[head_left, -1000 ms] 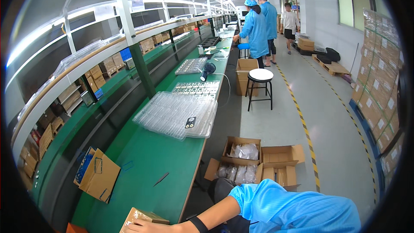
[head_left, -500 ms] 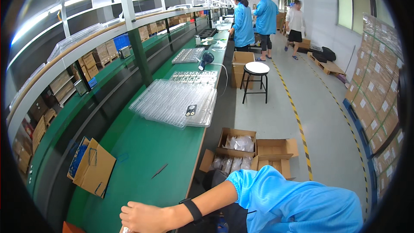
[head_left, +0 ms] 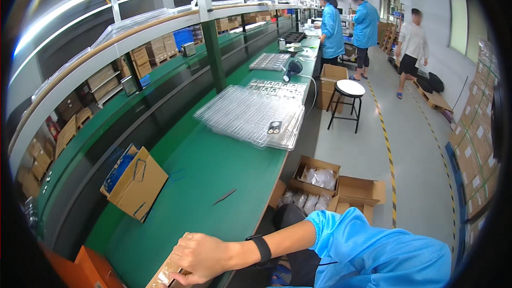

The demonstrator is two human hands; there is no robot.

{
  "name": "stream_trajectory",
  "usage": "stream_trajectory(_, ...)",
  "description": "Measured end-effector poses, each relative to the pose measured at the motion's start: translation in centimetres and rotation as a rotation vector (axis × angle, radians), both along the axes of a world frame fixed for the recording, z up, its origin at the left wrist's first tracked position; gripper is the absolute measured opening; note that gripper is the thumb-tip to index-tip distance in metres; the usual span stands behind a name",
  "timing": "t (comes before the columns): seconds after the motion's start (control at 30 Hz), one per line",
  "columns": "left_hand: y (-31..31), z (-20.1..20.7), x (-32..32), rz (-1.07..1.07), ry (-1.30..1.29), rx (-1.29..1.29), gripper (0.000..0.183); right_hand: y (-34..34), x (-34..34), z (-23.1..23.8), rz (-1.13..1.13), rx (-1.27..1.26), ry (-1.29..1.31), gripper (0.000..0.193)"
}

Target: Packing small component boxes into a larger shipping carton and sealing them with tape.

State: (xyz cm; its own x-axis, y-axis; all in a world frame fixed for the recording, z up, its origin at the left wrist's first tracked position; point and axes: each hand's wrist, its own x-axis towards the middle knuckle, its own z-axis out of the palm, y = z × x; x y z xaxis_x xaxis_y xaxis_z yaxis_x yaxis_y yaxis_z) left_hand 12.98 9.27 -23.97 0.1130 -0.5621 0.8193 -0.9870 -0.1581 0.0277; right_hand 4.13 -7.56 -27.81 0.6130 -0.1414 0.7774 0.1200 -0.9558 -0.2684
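Observation:
My right hand (head_left: 201,258) reaches in from the lower right, a blue sleeve and a black wristband on its arm. It is closed over the upper edge of a cardboard box (head_left: 169,268), which has shiny clear tape on it. Most of this box is cut off by the lower edge. Beyond the hand, thin dark tweezers (head_left: 224,197) lie on the green bench (head_left: 197,168). To the left an open cardboard box (head_left: 136,184) with blue stuff inside sits tilted. My left hand is out of view.
Clear plastic trays (head_left: 250,117) are stacked further along the bench, a small black-and-white part on top. An orange bin (head_left: 96,266) stands at the lower left. Cartons with bagged goods (head_left: 320,177) and a stool (head_left: 350,88) are right of the bench. Several people are further off.
The view has swung left and down, so bench and trays appear further right. More of the taped box under my right hand now shows, as does the orange bin. A person in white has walked nearer.

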Motion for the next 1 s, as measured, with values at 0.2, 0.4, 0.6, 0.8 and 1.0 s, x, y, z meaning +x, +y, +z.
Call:
stream_trajectory(0.2, 0.5, -1.1, -0.7, 0.007, -0.182, -0.174, 0.035, 0.0, -0.5, 0.4, 0.006, -0.146, -0.213, 0.039)
stream_trajectory(0.4, 0.5, -1.2, -2.6, 0.036, -0.214, -0.259, 0.031, -0.1, -2.6, -1.0, 0.088, -0.268, -0.218, 0.023)
stream_trajectory(0.6, 1.8, -3.2, -5.2, -0.025, -0.127, -0.161, 0.016, 0.7, -5.1, -2.7, 0.155, -0.221, -0.366, 0.026)
stream_trajectory(0.8, 2.4, -1.1, -7.1, 0.137, 0.085, 0.154, 0.02, 0.5, -5.2, -4.7, 0.254, -0.196, -0.248, 0.034)
stream_trajectory(1.0, -3.6, -2.8, -5.5, -0.019, 0.217, 0.087, 0.016, 0.2, -7.3, -1.8, 0.202, -0.007, -0.09, 0.039)
